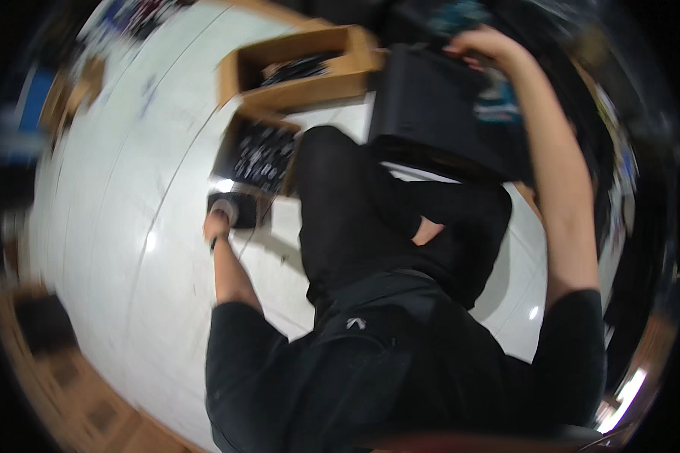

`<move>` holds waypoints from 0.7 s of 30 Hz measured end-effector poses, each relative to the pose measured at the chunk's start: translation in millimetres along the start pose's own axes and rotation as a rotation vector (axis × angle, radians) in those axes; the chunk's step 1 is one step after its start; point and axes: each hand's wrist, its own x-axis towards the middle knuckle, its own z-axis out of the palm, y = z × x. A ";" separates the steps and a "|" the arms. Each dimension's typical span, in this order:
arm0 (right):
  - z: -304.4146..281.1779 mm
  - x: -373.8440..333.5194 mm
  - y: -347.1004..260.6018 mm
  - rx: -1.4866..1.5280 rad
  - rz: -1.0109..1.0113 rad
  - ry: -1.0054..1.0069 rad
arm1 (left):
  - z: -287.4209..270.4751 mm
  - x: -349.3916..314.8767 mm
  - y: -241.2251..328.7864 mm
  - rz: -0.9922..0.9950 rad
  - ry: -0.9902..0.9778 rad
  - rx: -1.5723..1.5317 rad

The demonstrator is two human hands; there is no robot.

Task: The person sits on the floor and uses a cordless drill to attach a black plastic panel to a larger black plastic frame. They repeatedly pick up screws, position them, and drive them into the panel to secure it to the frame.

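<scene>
My left hand [217,224], smeared by motion, is closed at a round pale object [227,210] with a ring-like rim, whose kind I cannot make out. Behind that object is a small dark box or tray [243,205], beside an open cardboard box [289,181] filled with small black pieces [261,155]. Far to the right, my right hand [487,47] hangs over a large black case [431,102] with its fingers curled. What those fingers hold, if anything, is too blurred to tell. A teal and dark object [499,106] shows just below that hand, partly behind my forearm.
A longer open cardboard box [298,97] with black items stands beyond the small one. My bent legs [347,219] rest on the white tiled floor [143,189]. Flat cardboard [91,392] lies at the lower left, and a blue item [36,102] at the far left.
</scene>
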 end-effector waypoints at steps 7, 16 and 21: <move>21.3 -11.4 -18.1 0.005 0.084 0.146 | -25.7 -5.5 30.4 -0.411 0.028 -0.176; 50.2 -17.7 15.9 0.225 0.049 0.158 | -27.0 -4.1 -1.9 -0.238 0.009 -0.119; 47.6 -47.4 52.4 0.309 0.070 0.260 | -48.3 -27.2 30.0 -0.252 0.236 -0.358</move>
